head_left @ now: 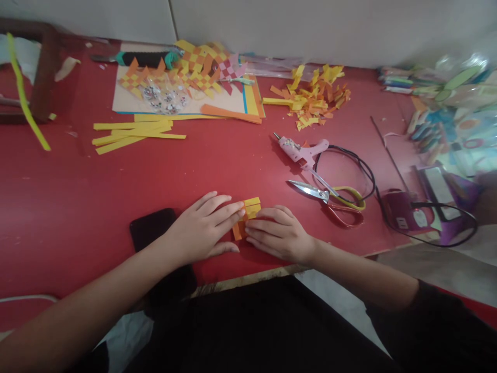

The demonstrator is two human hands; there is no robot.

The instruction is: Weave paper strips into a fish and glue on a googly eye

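Observation:
A small piece of folded yellow and orange paper strips lies on the red table near its front edge, between my hands. My left hand lies over its left side with the fingers stretched out and the thumb apart; the fingertips touch the paper. From the other side, my right hand rests its slightly bent, spread fingers on the lower right part. Those fingers cover some of the paper, so its whole shape is hidden. A dark phone sits partly under my left forearm.
Scissors and a pink glue gun with a black cord lie to the right. Yellow strips are at the left, paper scraps behind. Woven checkered pieces and a green-black handled tool lie along the wall.

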